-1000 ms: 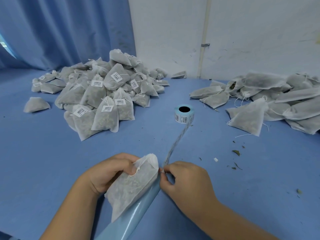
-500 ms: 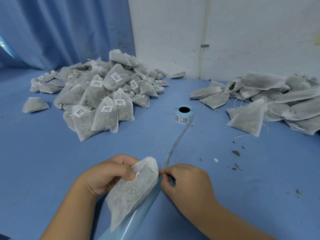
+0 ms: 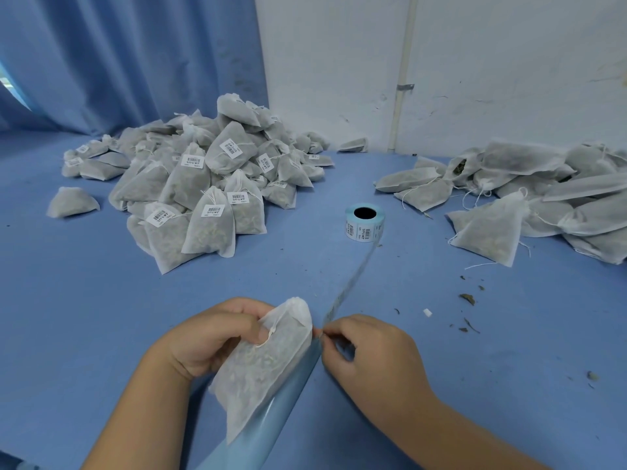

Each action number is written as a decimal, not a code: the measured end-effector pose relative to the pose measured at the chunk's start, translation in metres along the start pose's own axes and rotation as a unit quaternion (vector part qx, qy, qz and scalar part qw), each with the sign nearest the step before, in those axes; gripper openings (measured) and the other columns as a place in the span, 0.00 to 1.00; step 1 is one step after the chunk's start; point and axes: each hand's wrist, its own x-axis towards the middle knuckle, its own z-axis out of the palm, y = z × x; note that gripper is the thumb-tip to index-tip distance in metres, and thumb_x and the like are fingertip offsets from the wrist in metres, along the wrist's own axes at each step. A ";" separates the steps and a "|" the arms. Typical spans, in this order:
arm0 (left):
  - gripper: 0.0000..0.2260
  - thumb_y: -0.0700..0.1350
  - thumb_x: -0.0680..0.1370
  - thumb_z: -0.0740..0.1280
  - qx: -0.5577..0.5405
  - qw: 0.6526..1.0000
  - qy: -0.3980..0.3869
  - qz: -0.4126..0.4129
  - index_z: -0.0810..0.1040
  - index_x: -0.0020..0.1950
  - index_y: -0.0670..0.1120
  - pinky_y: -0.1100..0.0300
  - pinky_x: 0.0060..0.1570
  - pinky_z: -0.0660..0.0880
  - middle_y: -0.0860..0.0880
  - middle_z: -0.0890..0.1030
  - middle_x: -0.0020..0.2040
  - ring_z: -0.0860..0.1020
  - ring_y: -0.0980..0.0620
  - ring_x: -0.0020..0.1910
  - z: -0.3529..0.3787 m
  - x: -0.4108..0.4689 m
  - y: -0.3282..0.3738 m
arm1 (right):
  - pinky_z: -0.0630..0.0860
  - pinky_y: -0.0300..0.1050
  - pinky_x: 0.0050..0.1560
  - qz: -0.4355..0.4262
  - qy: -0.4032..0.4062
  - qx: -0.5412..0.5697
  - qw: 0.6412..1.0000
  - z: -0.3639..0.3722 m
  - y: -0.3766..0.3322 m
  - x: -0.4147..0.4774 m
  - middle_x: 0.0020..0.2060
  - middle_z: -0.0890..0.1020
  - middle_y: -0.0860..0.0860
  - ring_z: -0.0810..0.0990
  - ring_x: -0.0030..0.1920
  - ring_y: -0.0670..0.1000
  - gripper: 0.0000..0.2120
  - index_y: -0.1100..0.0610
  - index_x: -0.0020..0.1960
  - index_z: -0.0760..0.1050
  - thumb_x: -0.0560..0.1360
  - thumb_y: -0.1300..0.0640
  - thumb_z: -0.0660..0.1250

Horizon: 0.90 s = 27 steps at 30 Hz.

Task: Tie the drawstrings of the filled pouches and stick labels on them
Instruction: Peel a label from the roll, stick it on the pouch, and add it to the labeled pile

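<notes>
- Nearby, gripped the filled pouch (image 3: 268,368) in the left hand (image 3: 217,337), fingers curled round its gathered neck, thumb beside the drawstring knot (image 3: 273,330). Probably held that way to leave the flat side free for a label.
- Pinched the near end of the label strip (image 3: 353,283) with the right hand (image 3: 369,351), fingertips closed just right of the pouch mouth. Judged to be peeling a label, though too small to tell whether one had lifted.
- Had the label roll (image 3: 364,222) standing on end at mid-surface, strip running from it toward the near hands, likely for an easy pull.
- Saw a glossy pale-blue backing liner (image 3: 271,418) trailing under the pouch toward the near edge, smooth and reflective against the matte blue surface (image 3: 84,317).
- Noted the pouch fabric as thin, white and translucent, with dried greenish filling showing through. Soft, lumpy, roughly rectangular, cinched at the top.
- Had labelled pouches (image 3: 203,178) heaped far left, with crisp white barcode stickers, and unlabelled pouches (image 3: 543,198) far right, flatter, with strings trailing loose. Seemingly sorted into done and pending.
- Spotted dry leaf crumbs (image 3: 468,298) scattered right of the hands.
</notes>
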 end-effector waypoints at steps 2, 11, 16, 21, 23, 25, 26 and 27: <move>0.32 0.44 0.58 0.69 0.000 1.000 0.003 0.000 0.78 0.58 0.28 0.44 0.54 0.67 0.19 0.71 0.59 0.72 0.32 0.55 0.000 0.001 -0.001 | 0.75 0.46 0.33 -0.006 0.028 -0.005 1.000 -0.001 -0.001 0.000 0.31 0.78 0.44 0.76 0.32 0.46 0.06 0.50 0.37 0.80 0.73 0.52 0.71; 0.31 0.46 0.57 0.69 -0.004 1.000 -0.007 0.018 0.80 0.56 0.30 0.56 0.42 0.73 0.20 0.73 0.56 0.74 0.36 0.50 0.001 -0.001 0.000 | 0.76 0.49 0.39 -0.007 -0.001 0.025 1.000 -0.001 0.001 -0.002 0.33 0.81 0.48 0.78 0.36 0.49 0.10 0.52 0.40 0.82 0.75 0.49 0.67; 0.27 0.46 0.58 0.70 -0.008 0.999 -0.031 0.020 0.82 0.52 0.31 0.59 0.37 0.73 0.35 0.80 0.45 0.79 0.44 0.39 -0.001 0.003 -0.005 | 0.76 0.49 0.39 -0.010 -0.002 0.042 0.999 -0.001 0.002 -0.002 0.33 0.81 0.47 0.78 0.36 0.48 0.07 0.50 0.42 0.83 0.74 0.50 0.68; 0.18 0.45 0.60 0.69 -0.023 0.998 -0.059 0.032 0.85 0.45 0.37 0.62 0.32 0.74 0.42 0.81 0.36 0.79 0.50 0.32 -0.002 0.005 -0.005 | 0.76 0.48 0.36 -0.025 0.002 0.049 0.998 0.000 0.002 -0.001 0.31 0.80 0.47 0.78 0.34 0.48 0.06 0.48 0.43 0.84 0.74 0.53 0.68; 0.15 0.45 0.60 0.69 -0.027 0.997 -0.069 0.036 0.85 0.43 0.40 0.63 0.32 0.74 0.44 0.81 0.34 0.79 0.51 0.31 -0.001 0.004 -0.004 | 0.76 0.48 0.35 -0.027 0.011 0.051 0.998 0.000 0.003 -0.001 0.30 0.80 0.47 0.78 0.33 0.48 0.06 0.47 0.42 0.84 0.73 0.54 0.68; 0.15 0.45 0.60 0.69 -0.026 0.997 -0.069 0.034 0.85 0.43 0.40 0.63 0.31 0.74 0.44 0.81 0.34 0.79 0.51 0.31 -0.002 0.005 -0.005 | 0.76 0.48 0.35 -0.024 0.007 0.060 0.998 -0.001 0.003 -0.001 0.30 0.80 0.47 0.77 0.33 0.48 0.06 0.47 0.41 0.83 0.73 0.54 0.68; 0.17 0.45 0.59 0.69 -0.026 0.997 -0.066 0.031 0.85 0.44 0.38 0.63 0.31 0.74 0.43 0.81 0.34 0.79 0.50 0.31 -0.003 0.006 -0.006 | 0.76 0.48 0.35 -0.023 0.005 0.068 0.997 -0.001 0.003 -0.001 0.30 0.80 0.47 0.77 0.33 0.47 0.06 0.47 0.41 0.83 0.73 0.55 0.68; 0.18 0.44 0.59 0.69 -0.025 0.997 -0.061 0.030 0.84 0.44 0.37 0.63 0.31 0.74 0.43 0.81 0.34 0.79 0.50 0.31 -0.003 0.006 -0.007 | 0.76 0.48 0.36 -0.017 0.000 0.080 0.997 -0.001 0.004 0.000 0.31 0.81 0.47 0.77 0.34 0.46 0.06 0.48 0.42 0.84 0.73 0.55 0.69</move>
